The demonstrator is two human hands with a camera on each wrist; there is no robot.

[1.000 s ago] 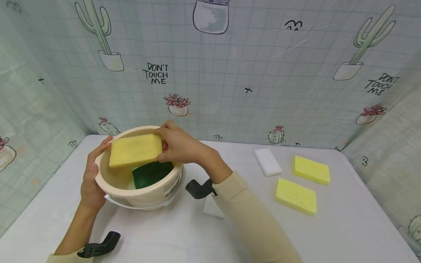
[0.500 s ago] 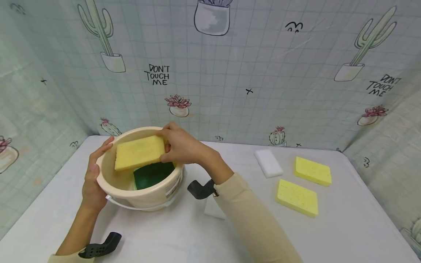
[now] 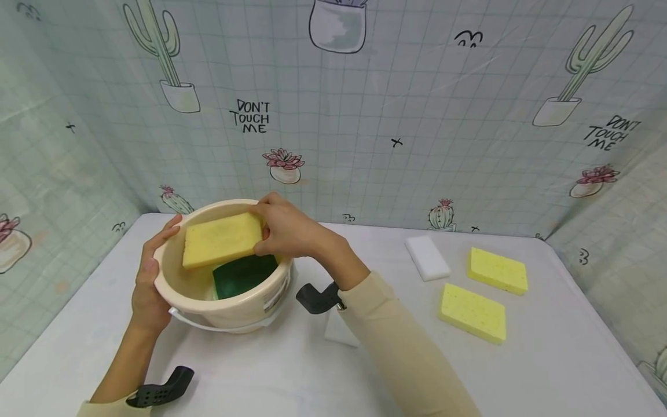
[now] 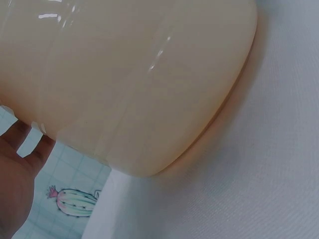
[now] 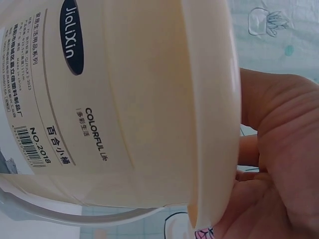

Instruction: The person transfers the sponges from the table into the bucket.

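A cream plastic bucket (image 3: 224, 304) stands on the left of the white table, its white bail hanging at the front. My left hand (image 3: 148, 289) holds the bucket's left side, fingertips at the rim. Between thumb and fingers, my right hand (image 3: 289, 229) pinches the right end of a yellow sponge (image 3: 221, 240), which is tilted inside the bucket mouth. Below it in the bucket lies a dark green scouring pad (image 3: 245, 277). In the right wrist view the bucket wall with its printed label (image 5: 30, 99) covers the sponge and part of the right hand.
Two yellow sponges (image 3: 497, 270) and a white sponge block (image 3: 427, 258) lie on the right of the table. Another white block (image 3: 340, 330) is partly hidden under the right forearm. A cactus-print cloth (image 3: 333, 116) hangs behind the table.
The yellow sponge has shifted slightly right and lower in the bucket mouth with the right hand. The left hand keeps its hold on the bucket.
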